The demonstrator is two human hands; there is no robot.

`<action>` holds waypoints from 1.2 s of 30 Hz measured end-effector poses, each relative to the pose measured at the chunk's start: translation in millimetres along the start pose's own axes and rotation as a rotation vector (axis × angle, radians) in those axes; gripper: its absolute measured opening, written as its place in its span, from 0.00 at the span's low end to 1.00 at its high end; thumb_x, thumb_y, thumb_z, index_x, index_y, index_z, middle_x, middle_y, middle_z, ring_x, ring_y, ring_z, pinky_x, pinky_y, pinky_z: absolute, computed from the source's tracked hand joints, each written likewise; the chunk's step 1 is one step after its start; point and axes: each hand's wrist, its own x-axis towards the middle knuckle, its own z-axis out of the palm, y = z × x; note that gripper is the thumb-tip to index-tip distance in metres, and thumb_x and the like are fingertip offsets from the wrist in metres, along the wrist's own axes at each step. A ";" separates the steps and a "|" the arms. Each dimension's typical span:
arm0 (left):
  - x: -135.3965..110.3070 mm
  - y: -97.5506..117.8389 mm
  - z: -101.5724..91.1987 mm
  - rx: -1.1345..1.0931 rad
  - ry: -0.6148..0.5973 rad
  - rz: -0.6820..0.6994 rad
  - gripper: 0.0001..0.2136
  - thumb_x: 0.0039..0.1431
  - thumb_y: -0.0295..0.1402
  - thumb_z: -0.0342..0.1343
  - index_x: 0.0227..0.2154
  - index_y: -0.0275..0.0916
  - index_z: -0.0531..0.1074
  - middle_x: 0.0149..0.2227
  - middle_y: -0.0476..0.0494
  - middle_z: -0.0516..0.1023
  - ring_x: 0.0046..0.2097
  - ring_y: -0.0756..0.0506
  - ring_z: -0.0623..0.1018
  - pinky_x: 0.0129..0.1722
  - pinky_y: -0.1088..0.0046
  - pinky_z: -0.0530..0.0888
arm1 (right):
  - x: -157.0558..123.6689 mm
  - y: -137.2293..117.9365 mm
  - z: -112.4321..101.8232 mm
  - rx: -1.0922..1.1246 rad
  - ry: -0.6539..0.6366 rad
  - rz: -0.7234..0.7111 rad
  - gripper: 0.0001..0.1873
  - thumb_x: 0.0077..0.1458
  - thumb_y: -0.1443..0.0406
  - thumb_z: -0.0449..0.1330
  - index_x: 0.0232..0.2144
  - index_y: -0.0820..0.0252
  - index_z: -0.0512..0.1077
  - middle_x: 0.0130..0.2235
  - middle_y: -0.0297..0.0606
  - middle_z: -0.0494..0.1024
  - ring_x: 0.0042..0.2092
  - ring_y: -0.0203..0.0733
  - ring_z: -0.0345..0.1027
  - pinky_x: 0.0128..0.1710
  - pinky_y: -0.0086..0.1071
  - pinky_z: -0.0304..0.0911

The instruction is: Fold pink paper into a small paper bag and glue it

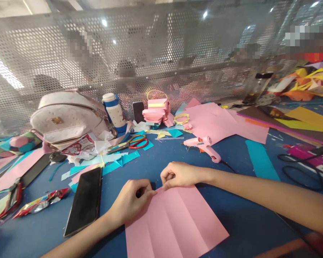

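A pink sheet of paper with several lengthwise creases lies on the blue table in front of me. My left hand pinches its far left corner with closed fingers. My right hand is curled closed at the sheet's far edge, fingertips pressing on the paper. Both forearms reach in from below and from the right.
A black phone lies left of the sheet, a snack wrapper beyond it. Farther back are a pink glue gun, scissors, teal paper scraps, a white backpack, a bottle, folded pink paper and large pink sheets.
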 end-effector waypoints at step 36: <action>3.4 -0.6 0.0 -0.033 0.019 -0.083 0.17 0.60 0.38 0.52 0.19 0.39 0.57 0.20 0.55 0.58 0.26 0.52 0.58 0.26 0.74 0.54 | -2.4 6.8 -2.3 0.114 0.051 0.001 0.12 0.52 0.59 0.63 0.26 0.62 0.72 0.21 0.27 0.68 0.24 0.30 0.55 0.23 0.25 0.49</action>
